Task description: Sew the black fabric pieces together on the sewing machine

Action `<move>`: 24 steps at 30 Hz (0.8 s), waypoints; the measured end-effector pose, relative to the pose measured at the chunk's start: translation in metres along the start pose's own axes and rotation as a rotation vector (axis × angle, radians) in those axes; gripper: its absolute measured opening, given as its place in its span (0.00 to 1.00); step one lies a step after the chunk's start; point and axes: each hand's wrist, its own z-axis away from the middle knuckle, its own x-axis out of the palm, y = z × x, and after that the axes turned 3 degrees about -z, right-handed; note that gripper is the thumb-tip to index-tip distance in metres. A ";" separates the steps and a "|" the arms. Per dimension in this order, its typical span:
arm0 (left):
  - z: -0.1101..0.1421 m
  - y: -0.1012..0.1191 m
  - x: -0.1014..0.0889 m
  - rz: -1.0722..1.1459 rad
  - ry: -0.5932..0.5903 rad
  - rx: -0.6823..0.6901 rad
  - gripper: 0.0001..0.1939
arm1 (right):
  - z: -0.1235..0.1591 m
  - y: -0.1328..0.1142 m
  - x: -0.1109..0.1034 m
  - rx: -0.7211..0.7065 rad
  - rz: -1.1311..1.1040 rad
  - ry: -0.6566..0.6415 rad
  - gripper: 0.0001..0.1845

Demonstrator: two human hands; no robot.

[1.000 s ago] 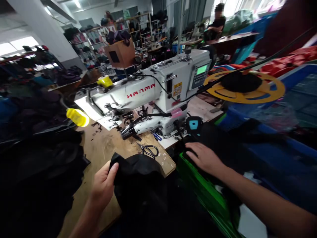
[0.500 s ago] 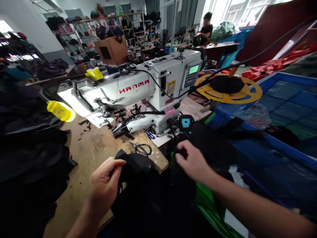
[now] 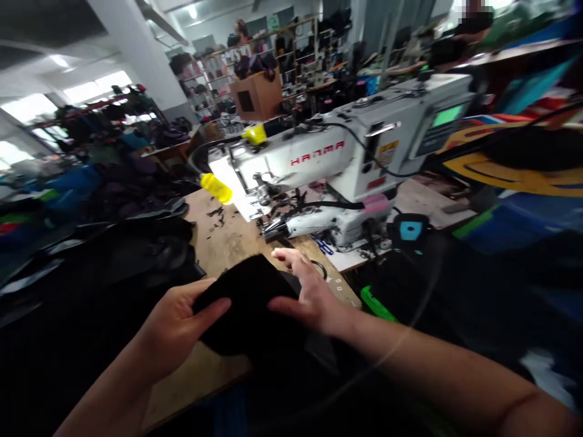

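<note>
My left hand (image 3: 170, 325) is closed on the left side of a black fabric piece (image 3: 248, 303), its thumb on the near face. My right hand (image 3: 312, 294) is at the fabric's right side, fingers stretched forward and thumb apart; whether it presses on the cloth is unclear. More dark cloth hangs below, its outline lost in shadow. Beyond the hands stands a white sewing machine (image 3: 314, 161) with a narrow cylinder arm (image 3: 319, 223). Scissors (image 3: 320, 267) lie behind my right hand, mostly hidden, only a black handle loop showing.
Dark cloth (image 3: 136, 261) is heaped left of the wooden worktop (image 3: 228, 243), which bears black scraps. Blue-handled snips (image 3: 324, 246) lie by the machine base. A yellow reel (image 3: 514, 164) stands at right. Farther back are a cardboard box (image 3: 257, 97), shelves and two people.
My view has swung left, so the machine sits farther right. My right hand has come from the dark cloth at right to the fabric piece, which my left hand now holds up.
</note>
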 end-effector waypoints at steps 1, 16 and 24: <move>0.002 0.001 -0.002 -0.044 0.029 0.032 0.14 | -0.009 0.006 -0.002 0.098 -0.108 -0.149 0.31; -0.060 -0.014 -0.024 -0.298 0.306 0.155 0.10 | -0.052 0.028 0.040 0.353 -0.169 -0.321 0.15; -0.088 -0.040 -0.010 -0.171 0.337 0.186 0.10 | -0.077 0.040 0.041 0.371 -0.166 -0.098 0.20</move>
